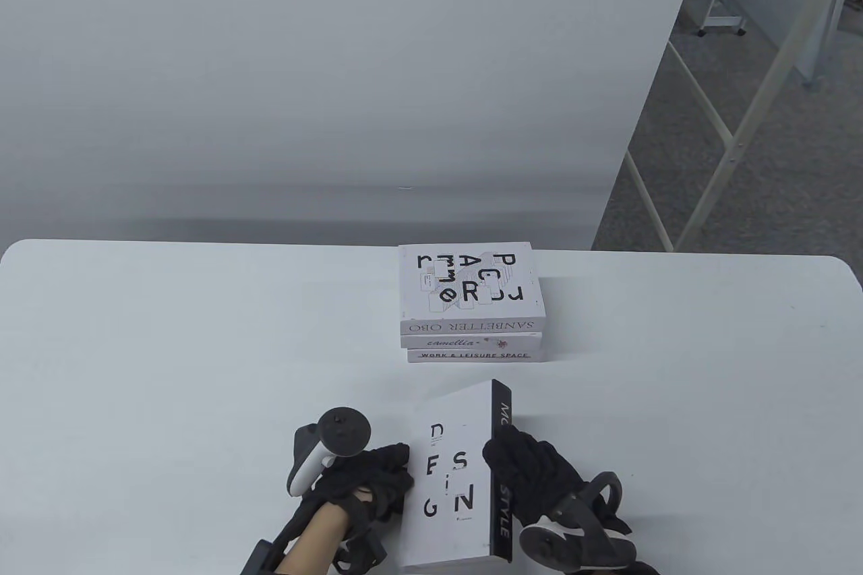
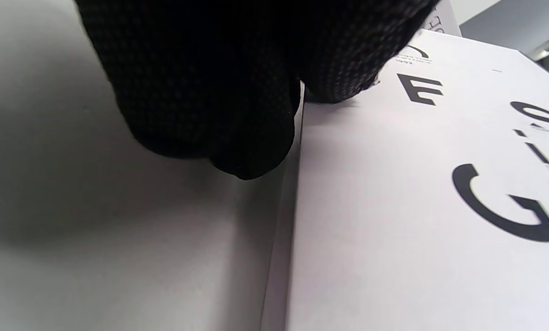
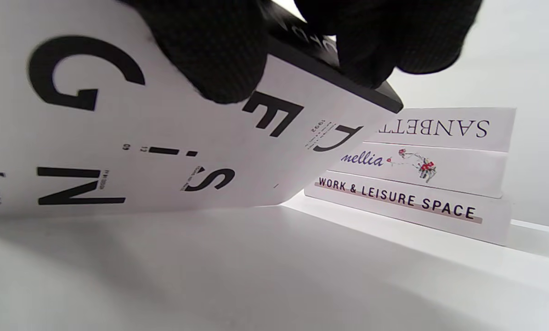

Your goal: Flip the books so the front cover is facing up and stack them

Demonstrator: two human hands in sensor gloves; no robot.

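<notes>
A white book with "DESIGN" letters on its cover point(image 1: 452, 474) and a black spine point(image 1: 502, 467) is held tilted near the table's front edge, spine side raised. My left hand point(image 1: 377, 474) grips its left edge, fingers on the cover point(image 2: 338, 59). My right hand point(image 1: 532, 467) grips the black spine, fingers over the cover point(image 3: 210, 55). The cover also shows in the left wrist view point(image 2: 416, 207) and the right wrist view point(image 3: 155, 151). Behind it a stack of three books point(image 1: 472, 305) lies flat, the top one with scattered black letters.
The stack's spines face me: "SANBETTER" point(image 3: 444, 128), "camellia" point(image 3: 412, 165), "WORK & LEISURE SPACE" point(image 3: 398, 202). The white table point(image 1: 168, 346) stretches left and right. Its far edge meets a grey wall; floor and a metal frame point(image 1: 735, 130) lie beyond the right corner.
</notes>
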